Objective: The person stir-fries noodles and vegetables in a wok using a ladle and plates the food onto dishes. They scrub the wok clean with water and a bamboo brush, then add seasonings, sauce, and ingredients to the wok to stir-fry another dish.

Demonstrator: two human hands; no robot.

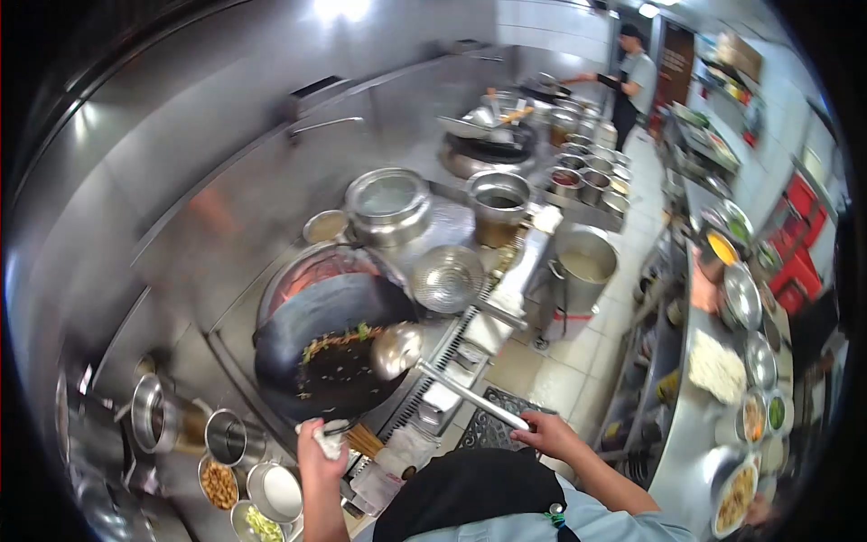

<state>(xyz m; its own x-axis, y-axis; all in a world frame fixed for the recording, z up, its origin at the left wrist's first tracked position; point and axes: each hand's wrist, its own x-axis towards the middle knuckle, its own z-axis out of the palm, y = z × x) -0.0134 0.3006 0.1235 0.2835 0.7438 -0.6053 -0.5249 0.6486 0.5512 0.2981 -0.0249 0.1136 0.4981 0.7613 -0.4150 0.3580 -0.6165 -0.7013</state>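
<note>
A black wok [352,361] sits tilted over the burner at centre left, with bits of browned and green food spread across its middle. My left hand [322,452] is closed on a white cloth [332,440] at the wok's near edge. In my right hand [549,437] is the pale handle end of a metal ladle [397,350], whose bowl rests over the wok's right side. An orange glow shows in the burner [330,268] behind the wok.
A round perforated strainer [448,279], a lidded pot [388,206] and a pot of liquid [499,206] stand beyond the wok. Food bowls [219,481] are at lower left. A large pot [584,262] stands right. Another person [632,81] works at the far end.
</note>
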